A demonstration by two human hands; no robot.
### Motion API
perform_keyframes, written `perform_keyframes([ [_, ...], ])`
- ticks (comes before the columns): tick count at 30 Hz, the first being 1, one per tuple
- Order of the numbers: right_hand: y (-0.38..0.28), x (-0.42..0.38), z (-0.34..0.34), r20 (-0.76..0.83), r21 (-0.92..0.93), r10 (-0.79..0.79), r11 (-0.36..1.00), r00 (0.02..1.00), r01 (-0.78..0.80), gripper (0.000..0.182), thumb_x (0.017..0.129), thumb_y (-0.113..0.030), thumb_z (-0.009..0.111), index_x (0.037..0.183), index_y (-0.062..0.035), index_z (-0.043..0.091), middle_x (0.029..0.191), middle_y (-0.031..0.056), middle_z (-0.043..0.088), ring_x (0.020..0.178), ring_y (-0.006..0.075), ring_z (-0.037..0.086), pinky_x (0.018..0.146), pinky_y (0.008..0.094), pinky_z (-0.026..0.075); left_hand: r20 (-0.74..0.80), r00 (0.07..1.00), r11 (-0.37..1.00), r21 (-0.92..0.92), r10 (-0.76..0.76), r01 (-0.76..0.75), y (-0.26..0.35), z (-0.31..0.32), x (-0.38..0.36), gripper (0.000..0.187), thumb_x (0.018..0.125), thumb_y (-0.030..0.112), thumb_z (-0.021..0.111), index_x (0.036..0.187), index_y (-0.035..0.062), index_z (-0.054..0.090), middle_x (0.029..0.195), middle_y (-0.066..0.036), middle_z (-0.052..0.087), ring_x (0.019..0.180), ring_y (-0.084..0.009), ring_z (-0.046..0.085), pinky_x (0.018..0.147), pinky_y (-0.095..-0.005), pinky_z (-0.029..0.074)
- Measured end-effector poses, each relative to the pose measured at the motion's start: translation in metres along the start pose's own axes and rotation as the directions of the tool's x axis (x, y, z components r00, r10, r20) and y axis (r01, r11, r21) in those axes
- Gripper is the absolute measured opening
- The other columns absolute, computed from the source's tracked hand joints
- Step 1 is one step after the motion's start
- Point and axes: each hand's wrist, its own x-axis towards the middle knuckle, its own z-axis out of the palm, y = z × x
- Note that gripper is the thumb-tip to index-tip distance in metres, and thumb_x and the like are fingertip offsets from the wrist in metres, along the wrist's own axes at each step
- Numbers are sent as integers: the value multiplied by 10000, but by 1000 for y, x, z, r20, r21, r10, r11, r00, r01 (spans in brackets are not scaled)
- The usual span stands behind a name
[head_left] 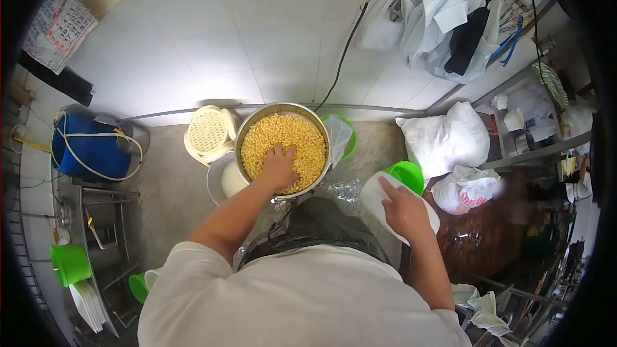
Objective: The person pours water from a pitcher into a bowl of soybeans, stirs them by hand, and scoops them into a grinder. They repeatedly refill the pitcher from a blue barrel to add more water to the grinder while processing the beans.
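A wide metal bowl (238,148) full of yellow soaked beans or kernels (289,138) stands in front of me. My left hand (279,166) lies palm down on the near part of them, its fingers spread and the tips pressed in a little. Off to the right, my right hand (406,209) grips a white rounded, flat-looking piece (378,204), thumb and fingers over its top; I cannot make out its exact kind. Behind that white piece is a bright green bucket (407,173), partly covered by it.
A cream plastic stool (209,132) and a basin with whitish contents (232,180) sit left of the bowl. Another green bucket (349,144) stands at its right. White sacks (450,138) lie to the right. A blue barrel (90,148) with a hose is far left.
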Motion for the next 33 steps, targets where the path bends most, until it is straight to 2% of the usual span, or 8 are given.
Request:
perform_keyframes([
  [5, -69, 31, -12, 105, -120, -210, 968, 972, 222, 537, 971, -174, 635, 1504, -161, 569, 975, 195, 688, 855, 402, 694, 795, 522, 549, -95, 994, 977, -210, -43, 22, 2, 24, 5, 926, 818, 347, 803, 1608, 89, 394, 1599, -377, 338, 1408, -584, 414, 1157, -612, 410],
  [8, -110, 44, -23, 108, -163, -266, 946, 958, 281, 534, 962, -155, 622, 1494, -151, 575, 963, 183, 694, 835, 386, 700, 764, 503, 546, -104, 967, 972, -8, 234, -236, 16, 23, -10, 798, 907, 401, 708, 1617, 182, 416, 1725, -249, 231, 1565, -534, 225, 1199, -781, 195],
  [11, -135, 49, -25, 69, -227, -197, 951, 978, 208, 524, 978, -161, 653, 1494, -173, 563, 969, 180, 673, 885, 397, 672, 801, 501, 541, -48, 911, 883, 271, 411, -384, 11, 19, 16, 763, 938, 419, 683, 1619, 195, 422, 1745, -212, 229, 1600, -513, 169, 1225, -768, 147],
  [14, -135, 35, -19, -106, -186, -190, 968, 976, 169, 534, 961, -148, 640, 1492, -148, 585, 944, 158, 682, 843, 354, 695, 750, 479, 536, 16, 910, 884, 230, 415, -407, 1, -10, 46, 714, 1011, 492, 591, 1628, 177, 416, 1750, -191, 247, 1609, -502, 152, 1232, -760, 118],
  [17, -127, 2, -3, -188, -46, -20, 999, 982, 12, 566, 942, -147, 711, 1493, -132, 583, 1043, 168, 704, 939, 381, 692, 836, 501, 542, 10, 959, 937, 211, 282, -278, -6, -23, 45, 712, 1044, 543, 529, 1625, 145, 421, 1743, -211, 257, 1604, -506, 166, 1226, -765, 113],
  [19, -107, -30, 34, -434, 224, 109, 975, 894, -10, 512, 929, -115, 736, 1423, -96, 603, 1102, 205, 724, 980, 439, 693, 887, 523, 552, -21, 980, 963, 187, 199, -192, -7, -16, 39, 721, 1056, 564, 502, 1623, 126, 424, 1737, -232, 258, 1600, -510, 175, 1223, -767, 110],
  [25, -74, -159, 125, -176, 626, 655, 651, 735, -430, 375, 927, -127, 745, 1268, -38, 617, 1045, 277, 724, 990, 510, 688, 858, 548, 561, -66, 948, 947, 106, 312, -304, -1, 30, -55, 812, 1055, 614, 481, 1633, 50, 397, 1704, -332, 248, 1600, -524, 160, 1223, -767, 79],
  [33, -26, -389, 293, -82, 516, 903, 401, 422, -757, 443, 871, -262, 789, 1214, -22, 645, 1061, 269, 744, 1008, 480, 718, 875, 533, 573, -69, 927, 906, 251, 369, -342, 13, 46, -70, 807, 1075, 593, 449, 1618, -2, 399, 1714, -304, 262, 1606, -498, 177, 1282, -661, 116],
])
